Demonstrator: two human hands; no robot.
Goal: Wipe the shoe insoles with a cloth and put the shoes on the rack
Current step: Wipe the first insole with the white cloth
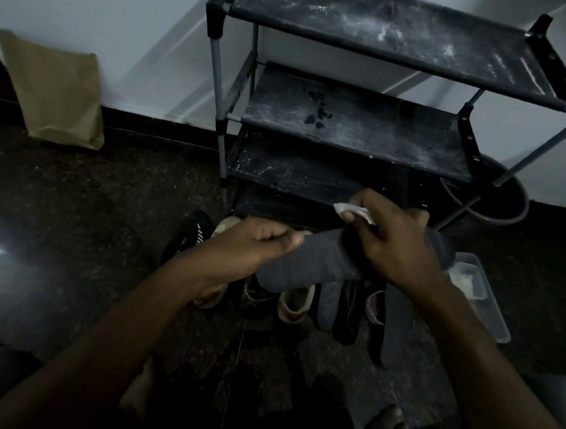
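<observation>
Dusty black rack (349, 124) against the wall, shoes (296, 303) lined up on the floor at its foot. In front of its lowest shelf, the grey insole (311, 264) is held up: left hand (255, 246) grips one end, right hand (398, 243) at the other end pinches the white cloth (354, 213).

cloth (354, 211) mostly hidden in right hand (394, 243), shoes (296, 303) partly behind insole (311, 267), rack (349, 128) cut by top edge

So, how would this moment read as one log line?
step: wiping insole | left hand: holds insole | right hand: pinches cloth | shoes: on floor
</observation>
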